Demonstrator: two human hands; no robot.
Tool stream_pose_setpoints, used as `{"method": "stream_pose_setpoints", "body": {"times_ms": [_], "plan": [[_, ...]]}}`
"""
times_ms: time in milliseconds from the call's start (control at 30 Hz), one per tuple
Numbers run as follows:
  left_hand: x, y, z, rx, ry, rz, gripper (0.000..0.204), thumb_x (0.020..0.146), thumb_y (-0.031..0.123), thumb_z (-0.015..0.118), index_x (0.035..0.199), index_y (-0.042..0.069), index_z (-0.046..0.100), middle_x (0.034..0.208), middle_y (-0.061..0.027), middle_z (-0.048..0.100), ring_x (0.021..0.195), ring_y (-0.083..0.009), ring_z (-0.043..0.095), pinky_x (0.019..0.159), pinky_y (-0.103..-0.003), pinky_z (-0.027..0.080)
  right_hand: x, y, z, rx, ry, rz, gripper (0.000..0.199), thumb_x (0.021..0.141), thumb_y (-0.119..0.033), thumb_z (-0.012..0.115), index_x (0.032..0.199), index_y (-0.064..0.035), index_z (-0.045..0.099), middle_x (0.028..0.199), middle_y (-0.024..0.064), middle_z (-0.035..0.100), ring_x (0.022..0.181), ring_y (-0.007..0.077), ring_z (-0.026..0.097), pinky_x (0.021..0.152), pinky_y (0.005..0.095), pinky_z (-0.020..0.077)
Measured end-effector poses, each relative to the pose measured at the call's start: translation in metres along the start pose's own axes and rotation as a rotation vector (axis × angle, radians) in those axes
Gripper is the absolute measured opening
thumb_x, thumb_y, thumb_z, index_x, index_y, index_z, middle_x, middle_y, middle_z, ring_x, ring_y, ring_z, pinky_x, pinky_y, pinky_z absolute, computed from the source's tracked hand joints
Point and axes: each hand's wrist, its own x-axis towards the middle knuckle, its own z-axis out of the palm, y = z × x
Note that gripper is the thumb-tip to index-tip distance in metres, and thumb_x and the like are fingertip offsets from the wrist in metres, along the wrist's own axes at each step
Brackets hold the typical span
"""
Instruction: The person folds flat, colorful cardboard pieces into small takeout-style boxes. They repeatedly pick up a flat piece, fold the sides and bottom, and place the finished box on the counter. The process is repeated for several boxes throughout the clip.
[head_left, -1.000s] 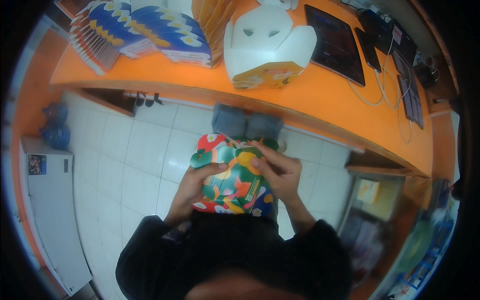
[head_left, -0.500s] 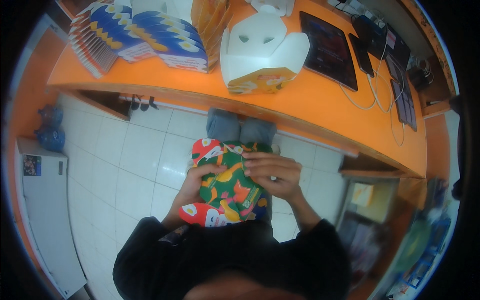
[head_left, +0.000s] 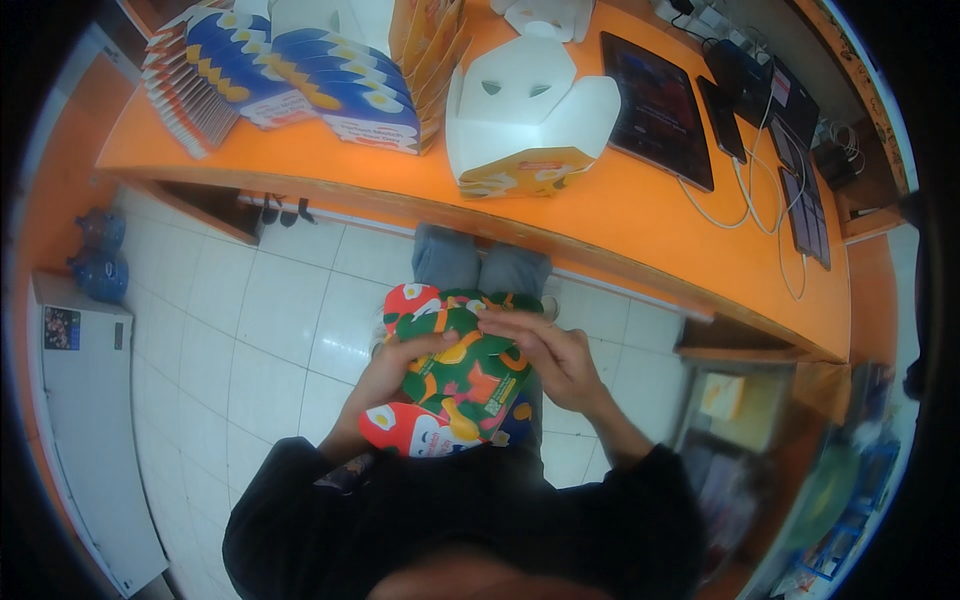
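A flat-looking printed food carton [head_left: 462, 385], green with orange and yellow shapes and red and blue end flaps, lies over my lap. My left hand [head_left: 385, 372] grips its left side, thumb on top and the other fingers hidden beneath. My right hand [head_left: 560, 362] is at the carton's upper right, its fingers stretched out and resting on the top edge near a small flap. Beyond my knees, an opened white-lined carton [head_left: 530, 110] with two slots in its lid stands on the orange table [head_left: 650, 225].
Stacks of folded blue cartons [head_left: 345, 90] and orange cartons [head_left: 432, 60] stand at the table's far left. A tablet [head_left: 655, 110], phones [head_left: 720, 118] and charging cables lie to the right. A white cabinet [head_left: 85, 420] and blue water bottles [head_left: 98, 270] are at the left.
My right hand has turned and its bent fingers have straightened, sliding slightly left along the carton's upper edge. The left hand keeps its grip. The view has shifted slightly.
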Motion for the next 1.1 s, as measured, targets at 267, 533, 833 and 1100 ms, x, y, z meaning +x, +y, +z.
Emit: {"method": "stream_pose_setpoints", "body": {"times_ms": [267,533,833,1100], "plan": [[0.008,-0.011,-0.001,0.068,-0.09,0.004,0.04,0.093,0.018,0.055,0.126,-0.002,0.046,0.116,-0.0157,0.061,0.101,-0.0227,0.064,0.084,-0.034,0.055,-0.002,0.021,0.005,0.587,0.034,0.269,0.063,0.097,-0.01,0.047,0.146,-0.0122,0.009,0.133,0.0211,0.051,0.129,0.0199,0.042,0.106,0.0325,0.0318],[0.01,-0.018,0.008,0.135,-0.194,0.097,0.037,0.09,0.015,0.062,0.122,0.0,0.05,0.112,-0.0095,0.061,0.102,-0.0162,0.061,0.085,-0.028,0.051,-0.001,0.028,-0.001,0.715,0.045,0.321,0.075,0.09,-0.001,0.058,0.146,-0.0153,0.011,0.139,0.022,0.044,0.13,0.0198,0.041,0.104,0.0331,0.0362],[0.006,0.007,0.0,0.815,-0.575,0.294,0.044,0.077,0.018,0.071,0.114,0.002,0.052,0.104,-0.0092,0.052,0.103,-0.0213,0.05,0.088,-0.033,0.04,0.009,0.024,-0.015,0.588,-0.238,0.512,0.074,0.076,0.01,0.068,0.14,-0.0086,0.035,0.143,0.0166,0.039,0.133,0.0245,0.038,0.105,0.0369,0.0385],[0.027,0.011,-0.029,0.797,-1.155,0.337,0.086,0.081,0.073,0.047,0.129,0.002,0.039,0.127,-0.0154,0.041,0.119,-0.0294,0.043,0.097,-0.039,0.038,0.005,0.0,-0.007,0.277,-0.299,0.361,0.074,0.071,0.0,0.077,0.137,-0.0077,0.044,0.139,0.0093,0.047,0.129,0.0212,0.044,0.105,0.0346,0.0396]]}}
